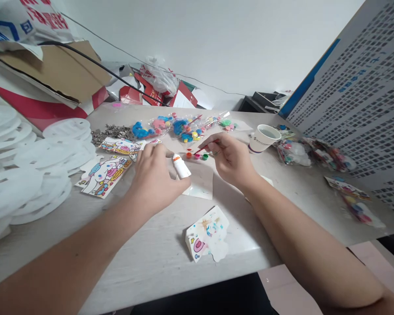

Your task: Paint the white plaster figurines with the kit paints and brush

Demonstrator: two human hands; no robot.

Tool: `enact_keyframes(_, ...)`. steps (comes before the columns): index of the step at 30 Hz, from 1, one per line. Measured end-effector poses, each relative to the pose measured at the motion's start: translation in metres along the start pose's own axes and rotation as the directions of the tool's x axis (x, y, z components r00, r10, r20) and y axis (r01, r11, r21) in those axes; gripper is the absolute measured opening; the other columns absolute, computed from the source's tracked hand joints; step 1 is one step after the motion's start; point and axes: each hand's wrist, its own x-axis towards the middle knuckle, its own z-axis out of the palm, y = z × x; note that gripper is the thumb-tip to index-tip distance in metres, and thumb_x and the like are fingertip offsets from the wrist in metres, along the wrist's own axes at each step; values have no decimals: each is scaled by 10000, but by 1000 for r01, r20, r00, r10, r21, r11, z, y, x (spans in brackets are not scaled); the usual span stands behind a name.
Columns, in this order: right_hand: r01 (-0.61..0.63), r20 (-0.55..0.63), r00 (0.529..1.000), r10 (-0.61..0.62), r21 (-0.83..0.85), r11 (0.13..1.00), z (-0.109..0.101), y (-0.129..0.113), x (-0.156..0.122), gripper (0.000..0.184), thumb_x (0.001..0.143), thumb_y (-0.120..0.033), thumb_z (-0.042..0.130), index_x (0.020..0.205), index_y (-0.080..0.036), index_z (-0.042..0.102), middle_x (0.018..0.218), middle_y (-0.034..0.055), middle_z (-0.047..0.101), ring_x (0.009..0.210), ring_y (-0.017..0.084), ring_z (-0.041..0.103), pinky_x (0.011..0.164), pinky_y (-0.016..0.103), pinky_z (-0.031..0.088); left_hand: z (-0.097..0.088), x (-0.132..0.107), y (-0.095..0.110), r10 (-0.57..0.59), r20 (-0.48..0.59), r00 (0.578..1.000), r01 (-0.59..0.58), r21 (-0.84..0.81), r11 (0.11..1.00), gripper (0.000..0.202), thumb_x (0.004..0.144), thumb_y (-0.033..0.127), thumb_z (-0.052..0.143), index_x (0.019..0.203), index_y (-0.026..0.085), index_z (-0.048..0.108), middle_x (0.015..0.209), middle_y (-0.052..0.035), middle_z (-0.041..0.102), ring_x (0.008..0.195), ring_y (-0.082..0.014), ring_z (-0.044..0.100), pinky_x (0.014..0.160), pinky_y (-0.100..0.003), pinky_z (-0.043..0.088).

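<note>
My left hand grips a small white figurine with an orange band near its top, held tilted between thumb and fingers. A thin red paintbrush is pinched in my right hand; its tip is above a short row of small paint pots in orange, pink-red and green. Whether the tip touches paint, I cannot tell. Beneath the figurine lies a white paper sheet. Closer to me rests a paint-stained card with a cartoon heart.
A paper cup of liquid stands beyond my right hand. Several clear bags of coloured paint pots line the back. Cartoon cards and stacked white discs occupy the left. More bags and a printed panel are at right.
</note>
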Motion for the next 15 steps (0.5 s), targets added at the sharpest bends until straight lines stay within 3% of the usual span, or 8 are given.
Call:
enact_keyframes(11, -40, 180, 980, 88, -250, 967, 22, 14, 12, 271, 939, -134, 413, 990, -168, 677, 921, 57, 735, 795, 154, 616, 755, 282, 459, 9, 3, -2, -32, -28, 999, 32, -2, 999, 380, 695, 263, 686, 1021, 214, 496, 1104, -105, 538, 1155, -336, 519, 973, -504, 457)
enact_keyframes(15, -68, 143, 984, 105, -246, 967, 22, 15, 13, 233, 934, -148, 454, 952, -168, 685, 865, 38, 737, 721, 138, 598, 694, 273, 451, 11, 2, -3, -1, -56, 998, -2, -44, 999, 392, 673, 231, 719, 987, 225, 484, 1093, -93, 534, 1150, -333, 517, 972, -511, 454)
